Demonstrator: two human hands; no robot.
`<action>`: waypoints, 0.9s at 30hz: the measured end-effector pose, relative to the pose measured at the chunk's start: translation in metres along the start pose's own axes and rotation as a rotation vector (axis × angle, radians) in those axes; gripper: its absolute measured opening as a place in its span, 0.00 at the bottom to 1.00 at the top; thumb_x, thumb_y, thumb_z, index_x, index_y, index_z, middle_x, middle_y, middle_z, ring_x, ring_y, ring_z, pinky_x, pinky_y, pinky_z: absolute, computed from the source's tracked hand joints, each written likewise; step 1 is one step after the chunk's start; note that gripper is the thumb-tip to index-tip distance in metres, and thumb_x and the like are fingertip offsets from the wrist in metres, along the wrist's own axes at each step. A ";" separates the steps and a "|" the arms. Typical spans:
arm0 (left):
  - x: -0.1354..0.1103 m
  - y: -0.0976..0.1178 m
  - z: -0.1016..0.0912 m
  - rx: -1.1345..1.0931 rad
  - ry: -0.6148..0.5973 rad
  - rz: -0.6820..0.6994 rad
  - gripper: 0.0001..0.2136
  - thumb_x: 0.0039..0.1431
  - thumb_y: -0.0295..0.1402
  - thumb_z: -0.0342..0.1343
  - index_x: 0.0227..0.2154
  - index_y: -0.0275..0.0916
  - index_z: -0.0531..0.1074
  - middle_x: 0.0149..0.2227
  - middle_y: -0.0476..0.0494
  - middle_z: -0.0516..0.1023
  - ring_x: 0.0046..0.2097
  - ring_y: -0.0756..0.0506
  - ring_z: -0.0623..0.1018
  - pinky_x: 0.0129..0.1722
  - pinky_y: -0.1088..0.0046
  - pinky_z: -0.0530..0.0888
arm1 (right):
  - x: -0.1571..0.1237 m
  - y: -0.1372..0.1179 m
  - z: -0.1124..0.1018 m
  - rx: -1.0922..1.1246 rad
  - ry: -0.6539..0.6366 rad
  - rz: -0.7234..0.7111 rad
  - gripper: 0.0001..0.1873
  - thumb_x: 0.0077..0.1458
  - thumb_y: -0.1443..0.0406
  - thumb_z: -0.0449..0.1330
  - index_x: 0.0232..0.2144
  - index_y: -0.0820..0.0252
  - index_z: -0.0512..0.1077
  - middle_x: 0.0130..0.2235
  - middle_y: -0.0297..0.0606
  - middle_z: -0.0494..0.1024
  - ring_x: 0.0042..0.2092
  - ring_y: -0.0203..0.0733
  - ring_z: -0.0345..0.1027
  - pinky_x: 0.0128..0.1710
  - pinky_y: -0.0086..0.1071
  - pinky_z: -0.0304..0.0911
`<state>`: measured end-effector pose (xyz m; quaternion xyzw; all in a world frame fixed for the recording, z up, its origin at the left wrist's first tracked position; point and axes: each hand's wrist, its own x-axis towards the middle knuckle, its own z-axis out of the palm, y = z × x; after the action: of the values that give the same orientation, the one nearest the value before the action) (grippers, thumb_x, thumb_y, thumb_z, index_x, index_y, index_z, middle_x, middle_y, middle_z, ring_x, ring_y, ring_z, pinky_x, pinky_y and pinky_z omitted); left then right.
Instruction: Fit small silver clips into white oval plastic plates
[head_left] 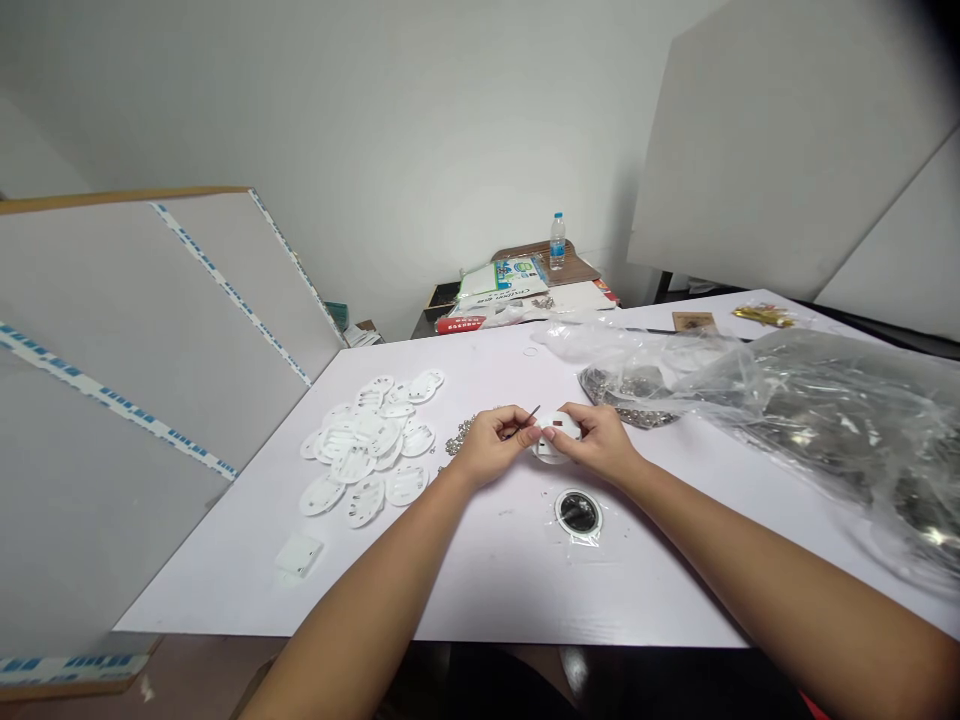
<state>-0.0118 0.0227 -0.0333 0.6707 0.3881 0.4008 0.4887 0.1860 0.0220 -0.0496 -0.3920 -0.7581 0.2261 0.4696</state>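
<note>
Over the middle of the white table, both hands meet at a round white plastic piece (556,455) with small slots in it. My right hand (598,437) grips this disc by its right side, thumb on its face. A thin dark pointed tool sticks out between the closed fingers of my left hand (498,440); its kind cannot be made out. The left fingertips touch the disc's left edge. Beside the left hand lies a heap of small shiny metal parts (459,436), partly covered by that hand. Below the hands sits a round dark disc with a white rim (579,513) on clear film.
Several similar white discs (355,462) are piled on the left, with a small white square piece (299,555) in front. Large clear plastic bags of metal parts (840,420) cover the right side. A water bottle (557,242) stands at the back. A panel (135,400) borders the left.
</note>
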 end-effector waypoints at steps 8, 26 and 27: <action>-0.001 0.002 0.000 0.025 0.000 -0.001 0.18 0.51 0.45 0.63 0.33 0.33 0.74 0.32 0.46 0.75 0.33 0.52 0.72 0.35 0.76 0.68 | 0.001 0.002 0.000 0.011 0.007 -0.036 0.16 0.52 0.55 0.60 0.23 0.62 0.68 0.18 0.28 0.58 0.21 0.30 0.49 0.21 0.27 0.46; -0.002 0.000 -0.004 0.111 0.003 0.004 0.18 0.52 0.47 0.62 0.32 0.34 0.73 0.28 0.47 0.72 0.31 0.52 0.70 0.34 0.75 0.67 | -0.002 -0.002 0.002 0.144 -0.059 0.089 0.24 0.55 0.51 0.58 0.17 0.61 0.63 0.16 0.30 0.60 0.20 0.32 0.55 0.20 0.28 0.48; -0.002 0.000 -0.004 0.113 0.003 0.002 0.18 0.51 0.47 0.62 0.32 0.34 0.74 0.28 0.47 0.72 0.31 0.52 0.70 0.34 0.75 0.67 | -0.002 -0.001 0.002 0.168 -0.072 0.111 0.23 0.56 0.51 0.59 0.18 0.61 0.64 0.16 0.30 0.61 0.19 0.32 0.56 0.19 0.28 0.49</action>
<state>-0.0158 0.0220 -0.0326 0.6972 0.4100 0.3797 0.4490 0.1840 0.0195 -0.0508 -0.3843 -0.7299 0.3285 0.4601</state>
